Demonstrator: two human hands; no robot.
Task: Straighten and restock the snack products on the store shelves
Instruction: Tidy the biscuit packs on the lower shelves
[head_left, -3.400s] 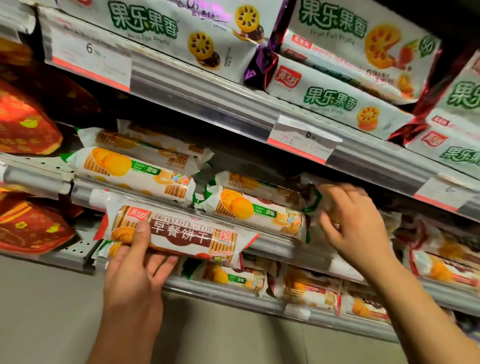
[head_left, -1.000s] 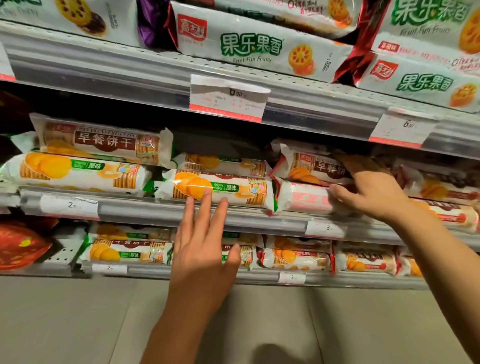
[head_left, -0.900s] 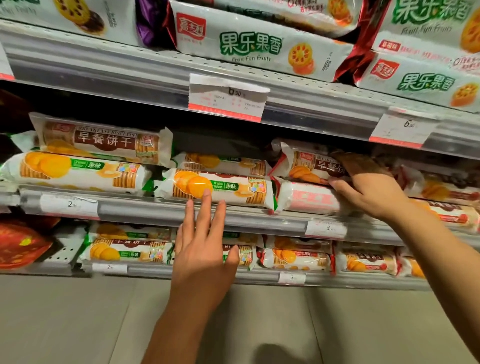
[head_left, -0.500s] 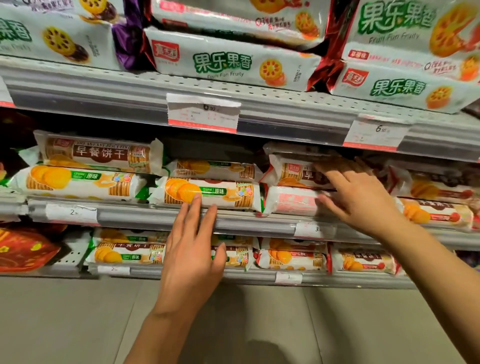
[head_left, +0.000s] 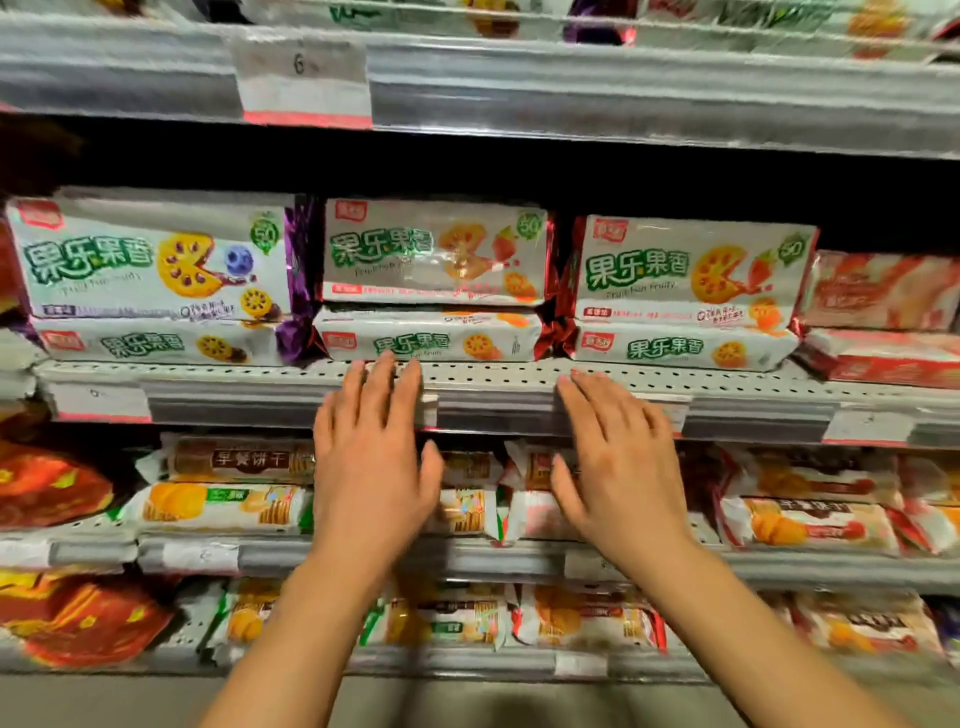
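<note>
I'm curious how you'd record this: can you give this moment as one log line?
left hand: open, empty, raised | right hand: open, empty, raised | target: Fruit Fun Fruity packs, stacked on shelf | untouched

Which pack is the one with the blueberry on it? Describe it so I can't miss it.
Look at the perforated shelf just above both hands. Three white fruit-biscuit stacks stand there; take the leftmost. Its top pack, the blueberry pack, has purple end seals, while its neighbours have red.

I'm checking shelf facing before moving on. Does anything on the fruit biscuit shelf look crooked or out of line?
Mostly neat. The middle stack's top pack sits slightly tilted and set back compared with the right stack. Both hands, left hand and right hand, are open at the shelf edge, holding nothing.
</note>
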